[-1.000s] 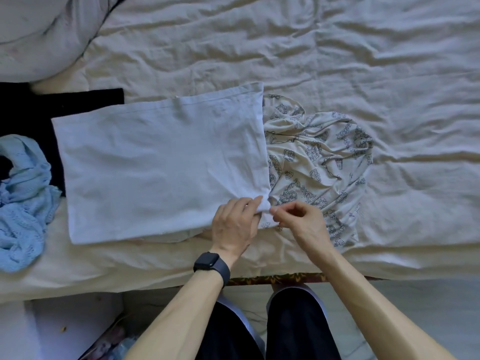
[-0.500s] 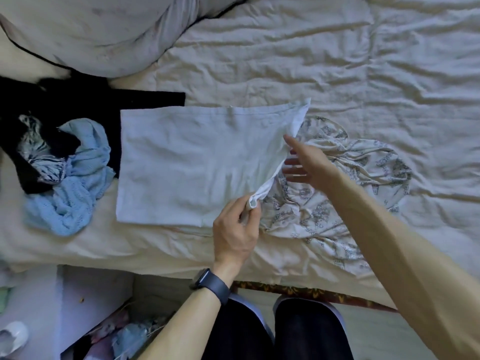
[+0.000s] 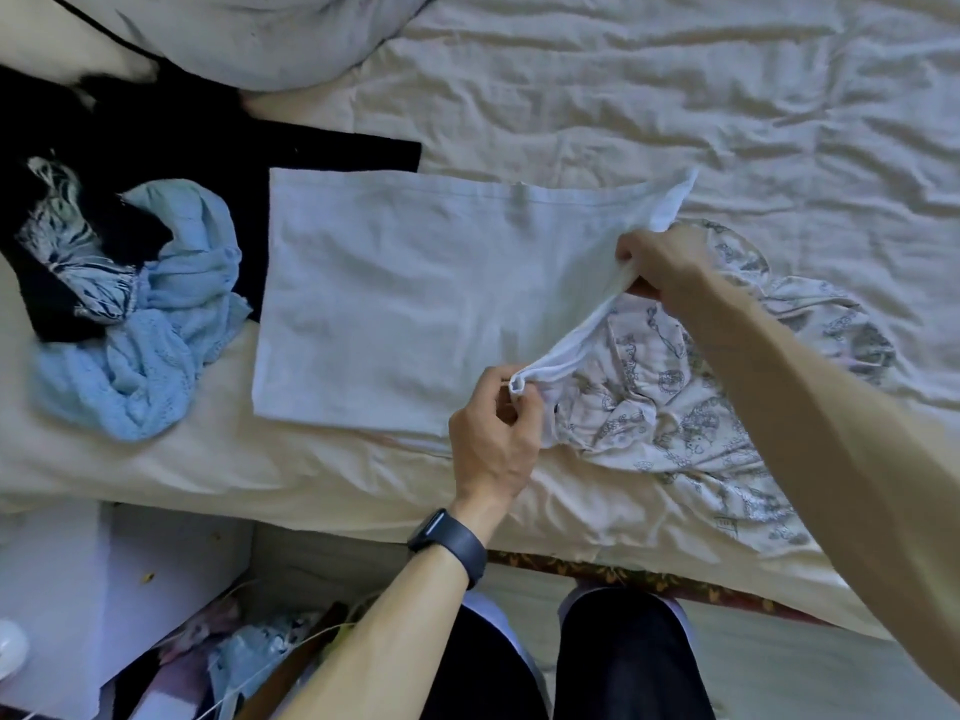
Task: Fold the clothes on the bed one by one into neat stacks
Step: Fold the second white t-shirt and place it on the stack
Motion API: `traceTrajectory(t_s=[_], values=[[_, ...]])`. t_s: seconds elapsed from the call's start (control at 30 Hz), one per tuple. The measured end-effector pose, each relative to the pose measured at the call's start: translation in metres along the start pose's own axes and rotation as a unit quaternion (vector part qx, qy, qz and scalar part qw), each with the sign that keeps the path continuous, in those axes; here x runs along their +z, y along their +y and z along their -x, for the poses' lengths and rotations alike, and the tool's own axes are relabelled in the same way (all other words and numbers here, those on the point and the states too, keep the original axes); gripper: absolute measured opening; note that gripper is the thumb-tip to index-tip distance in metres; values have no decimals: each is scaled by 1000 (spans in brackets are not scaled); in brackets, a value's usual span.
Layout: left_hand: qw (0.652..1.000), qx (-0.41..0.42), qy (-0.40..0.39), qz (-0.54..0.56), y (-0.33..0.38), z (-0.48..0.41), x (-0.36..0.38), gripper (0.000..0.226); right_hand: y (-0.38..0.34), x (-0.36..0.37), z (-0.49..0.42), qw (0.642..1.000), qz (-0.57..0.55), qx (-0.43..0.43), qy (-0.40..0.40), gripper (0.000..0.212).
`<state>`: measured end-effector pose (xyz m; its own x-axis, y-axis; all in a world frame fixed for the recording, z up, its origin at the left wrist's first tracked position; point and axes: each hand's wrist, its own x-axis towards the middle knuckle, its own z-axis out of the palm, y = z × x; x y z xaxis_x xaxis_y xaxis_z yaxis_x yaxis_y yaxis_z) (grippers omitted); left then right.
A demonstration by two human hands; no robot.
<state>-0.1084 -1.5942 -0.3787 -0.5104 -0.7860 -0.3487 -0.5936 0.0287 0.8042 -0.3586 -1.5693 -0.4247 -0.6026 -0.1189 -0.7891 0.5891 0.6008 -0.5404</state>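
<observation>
A pale white garment lies flat as a rectangle on the bed, its right edge lifted. My left hand, with a dark watch on the wrist, pinches the near right corner of that edge. My right hand grips the same edge farther up, near the far right corner. A crumpled cream garment with a grey print lies partly under the lifted edge, to the right. At the left sit a light blue knit and a black garment in a loose heap.
The bed has a wrinkled cream sheet, and a grey pillow lies at the far left. The bed's near edge runs just in front of my legs. A white box and clutter sit on the floor at the lower left.
My right hand moved from the near corner up the white garment's right edge and now grips it. The left hand kept its pinch and lifted the corner. The camera view shifted left.
</observation>
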Motion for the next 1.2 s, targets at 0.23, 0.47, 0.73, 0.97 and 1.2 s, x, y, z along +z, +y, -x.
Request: traceTrajectory(t_s=[0.23, 0.47, 0.73, 0.97, 1.2], values=[[992, -86, 84, 47, -59, -46, -117, 5, -47, 148, 42, 989, 85, -112, 54, 19], [974, -201, 107, 11, -150, -99, -232, 17, -70, 346, 71, 930, 308, -202, -13, 34], [960, -278, 17, -2, -191, -120, -274, 10, -65, 426, 69, 886, 428, -177, 24, 23], [950, -310, -24, -27, -197, -136, -276, 12, -70, 441, 68, 846, 490, -208, 36, 31], [944, -319, -53, -67, -196, -139, -279, 17, -62, 441, 72, 783, 555, -280, 36, 24]])
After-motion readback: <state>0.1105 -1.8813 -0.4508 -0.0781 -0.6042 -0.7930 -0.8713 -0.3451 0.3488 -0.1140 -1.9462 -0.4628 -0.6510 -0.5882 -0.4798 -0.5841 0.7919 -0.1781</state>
